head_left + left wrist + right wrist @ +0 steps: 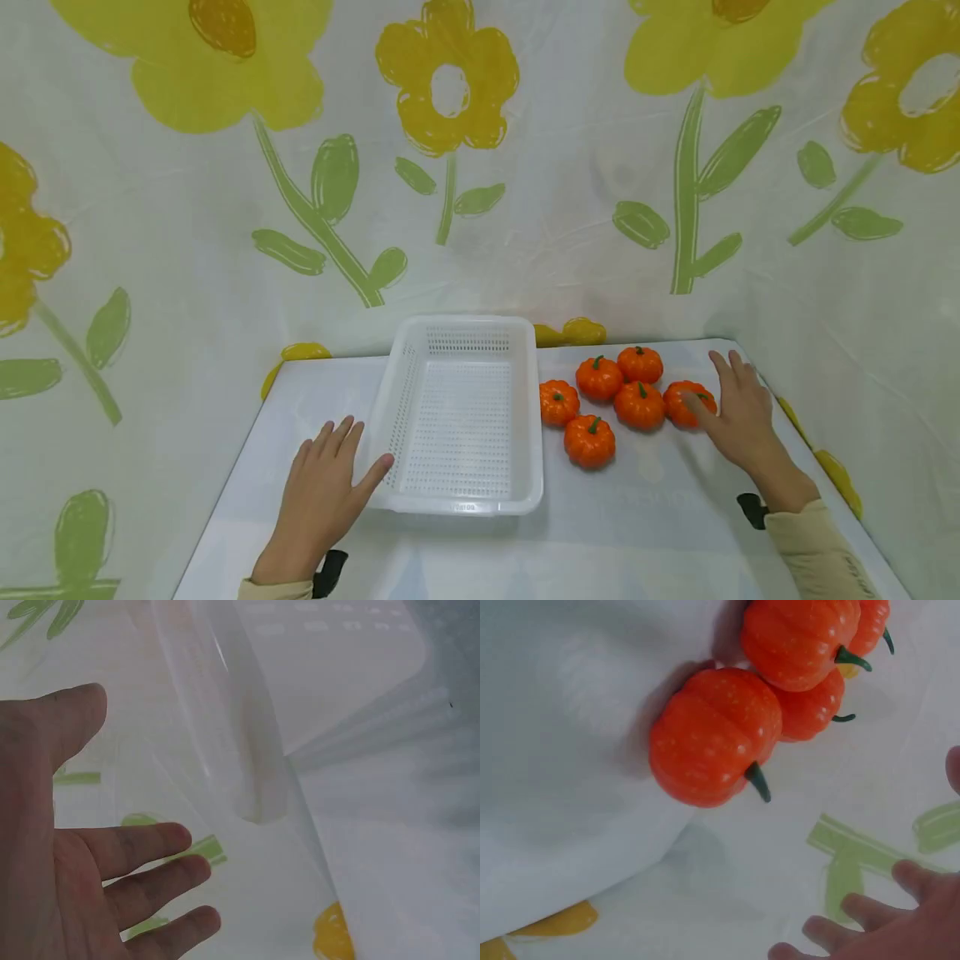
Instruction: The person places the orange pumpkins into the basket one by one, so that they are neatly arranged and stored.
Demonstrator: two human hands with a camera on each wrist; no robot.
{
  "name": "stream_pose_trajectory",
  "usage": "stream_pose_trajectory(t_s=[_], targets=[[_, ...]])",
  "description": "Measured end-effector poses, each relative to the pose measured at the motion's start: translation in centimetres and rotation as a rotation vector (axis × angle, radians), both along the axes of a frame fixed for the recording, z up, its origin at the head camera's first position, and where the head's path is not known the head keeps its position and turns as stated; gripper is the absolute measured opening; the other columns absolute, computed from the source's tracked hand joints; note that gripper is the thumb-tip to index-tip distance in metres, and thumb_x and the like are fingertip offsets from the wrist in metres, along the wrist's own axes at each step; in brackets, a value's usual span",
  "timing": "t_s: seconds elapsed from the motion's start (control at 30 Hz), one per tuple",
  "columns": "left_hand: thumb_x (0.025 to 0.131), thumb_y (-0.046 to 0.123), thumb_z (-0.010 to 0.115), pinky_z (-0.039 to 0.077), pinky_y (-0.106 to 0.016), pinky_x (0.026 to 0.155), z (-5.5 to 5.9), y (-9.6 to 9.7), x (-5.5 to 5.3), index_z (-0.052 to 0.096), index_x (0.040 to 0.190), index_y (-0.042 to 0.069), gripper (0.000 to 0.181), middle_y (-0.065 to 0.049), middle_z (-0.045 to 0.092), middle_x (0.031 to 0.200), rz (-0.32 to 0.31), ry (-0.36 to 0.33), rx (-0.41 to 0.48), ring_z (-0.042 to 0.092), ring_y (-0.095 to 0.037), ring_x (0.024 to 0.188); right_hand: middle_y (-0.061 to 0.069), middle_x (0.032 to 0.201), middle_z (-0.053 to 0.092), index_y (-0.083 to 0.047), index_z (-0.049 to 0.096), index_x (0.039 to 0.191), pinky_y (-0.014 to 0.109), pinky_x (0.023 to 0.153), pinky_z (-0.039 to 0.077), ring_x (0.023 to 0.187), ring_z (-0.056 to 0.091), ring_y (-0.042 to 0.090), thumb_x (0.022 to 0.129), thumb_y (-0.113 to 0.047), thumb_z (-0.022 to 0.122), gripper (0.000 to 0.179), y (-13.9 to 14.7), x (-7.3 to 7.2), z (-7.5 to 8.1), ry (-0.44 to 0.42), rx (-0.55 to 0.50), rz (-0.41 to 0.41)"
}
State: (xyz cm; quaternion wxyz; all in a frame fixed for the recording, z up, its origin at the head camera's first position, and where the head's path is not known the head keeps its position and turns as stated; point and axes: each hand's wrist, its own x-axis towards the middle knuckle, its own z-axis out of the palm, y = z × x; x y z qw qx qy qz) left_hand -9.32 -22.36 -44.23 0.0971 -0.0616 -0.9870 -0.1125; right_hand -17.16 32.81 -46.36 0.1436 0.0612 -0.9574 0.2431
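A white plastic basket [459, 425] with perforated walls stands in the middle of the table. Just off its left side is my left hand [318, 492], fingers straight and thumb spread toward the rim; whether the thumb touches it I cannot tell. Several small orange pumpkins with green stems lie right of the basket, among them a front one [589, 442] and a rightmost one [686, 404]. My right hand [746, 429] hovers beside that rightmost pumpkin, fingers extended, its thumb overlapping it in the head view. In the right wrist view, a gap separates the fingers [877, 911] from the nearest pumpkin [712, 739].
The white table [637, 533] ends at a back edge against a hanging cloth [540, 267] printed with yellow flowers. The cloth also closes in the left and right sides. Black straps [752, 510] show at both wrists.
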Motion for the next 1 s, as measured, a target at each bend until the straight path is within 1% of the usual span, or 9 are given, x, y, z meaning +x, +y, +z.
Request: stream_pose_trajectory(t_s=[0.13, 0.23, 0.3, 0.4, 0.5, 0.6, 0.7, 0.83, 1.0], targets=[[0.086, 0.067, 0.044, 0.025, -0.054, 0.103, -0.6, -0.4, 1.7, 0.052, 0.130, 0.001, 0.080, -0.015, 0.049, 0.134, -0.008, -0.053, 0.027, 0.037, -0.039, 0.127, 0.037, 0.146, 0.006, 0.005, 0.013, 0.146, 0.072, 0.099, 0.005, 0.130, 0.007, 0.058, 0.091, -0.039, 0.056, 0.082, 0.9, 0.3, -0.2, -0.044, -0.025, -0.007], [0.085, 0.068, 0.045, 0.027, -0.053, 0.102, -1.2, -0.6, 2.3, 0.050, 0.132, 0.001, 0.082, -0.013, 0.049, 0.135, -0.018, -0.086, 0.037, 0.038, -0.037, 0.127, 0.035, 0.148, 0.003, 0.003, 0.007, 0.147, 0.071, 0.100, 0.003, 0.132, 0.003, 0.055, 0.091, -0.041, 0.055, 0.086, 1.6, 0.4, -0.5, -0.103, -0.033, -0.019], [0.084, 0.069, 0.045, 0.027, -0.053, 0.102, -1.5, -0.7, 2.5, 0.049, 0.134, 0.001, 0.083, -0.012, 0.048, 0.136, -0.025, -0.097, 0.041, 0.037, -0.036, 0.128, 0.035, 0.147, 0.005, 0.004, 0.006, 0.147, 0.071, 0.100, 0.004, 0.132, 0.005, 0.055, 0.091, -0.041, 0.056, 0.087, 2.1, 0.3, -0.6, -0.127, -0.040, -0.017], [0.082, 0.070, 0.047, 0.026, -0.051, 0.103, -1.8, -0.8, 2.5, 0.047, 0.135, 0.001, 0.086, -0.012, 0.046, 0.138, -0.035, -0.088, 0.052, 0.037, -0.034, 0.128, 0.036, 0.146, 0.011, 0.004, 0.006, 0.147, 0.071, 0.099, 0.010, 0.129, 0.011, 0.056, 0.091, -0.040, 0.056, 0.087, 2.4, 0.0, -1.1, -0.165, -0.059, 0.006], [0.079, 0.072, 0.049, 0.024, -0.049, 0.104, -1.7, -0.7, 2.3, 0.047, 0.135, 0.000, 0.092, -0.013, 0.044, 0.139, -0.049, -0.071, 0.047, 0.037, -0.034, 0.128, 0.036, 0.145, 0.013, 0.005, 0.005, 0.147, 0.071, 0.097, 0.016, 0.127, 0.016, 0.056, 0.091, -0.041, 0.057, 0.089, 2.3, -0.4, -1.5, -0.227, -0.075, 0.031], [0.075, 0.074, 0.051, 0.023, -0.048, 0.104, -1.5, -0.5, 2.0, 0.045, 0.136, -0.001, 0.097, -0.014, 0.043, 0.140, -0.064, -0.062, 0.043, 0.036, -0.034, 0.129, 0.036, 0.146, 0.009, 0.003, 0.001, 0.147, 0.071, 0.096, 0.016, 0.128, 0.013, 0.056, 0.089, -0.045, 0.058, 0.094, 2.0, -0.7, -2.0, -0.325, -0.097, 0.045], [0.073, 0.076, 0.052, 0.025, -0.047, 0.104, -1.4, -0.4, 1.9, 0.044, 0.136, -0.002, 0.100, -0.014, 0.042, 0.141, -0.073, -0.059, 0.038, 0.038, -0.033, 0.127, 0.037, 0.146, 0.009, 0.003, 0.000, 0.147, 0.071, 0.095, 0.018, 0.128, 0.013, 0.056, 0.088, -0.049, 0.058, 0.099, 1.9, -1.0, -2.4, -0.396, -0.101, 0.043], [0.073, 0.076, 0.053, 0.028, -0.047, 0.102, -1.6, -0.3, 1.7, 0.043, 0.137, -0.002, 0.101, -0.013, 0.042, 0.141, -0.076, -0.058, 0.041, 0.041, -0.032, 0.125, 0.039, 0.141, 0.018, 0.010, 0.009, 0.144, 0.070, 0.094, 0.022, 0.125, 0.019, 0.056, 0.087, -0.051, 0.059, 0.097, 1.8, -1.3, -3.1, -0.414, -0.078, 0.036], [0.073, 0.075, 0.054, 0.029, -0.047, 0.102, -1.8, -0.2, 1.7, 0.043, 0.137, -0.001, 0.101, -0.012, 0.041, 0.142, -0.071, -0.064, 0.050, 0.042, -0.032, 0.124, 0.038, 0.135, 0.029, 0.013, 0.025, 0.138, 0.069, 0.093, 0.025, 0.122, 0.026, 0.054, 0.087, -0.045, 0.061, 0.085, 1.6, -1.4, -3.6, -0.374, -0.078, 0.057]])
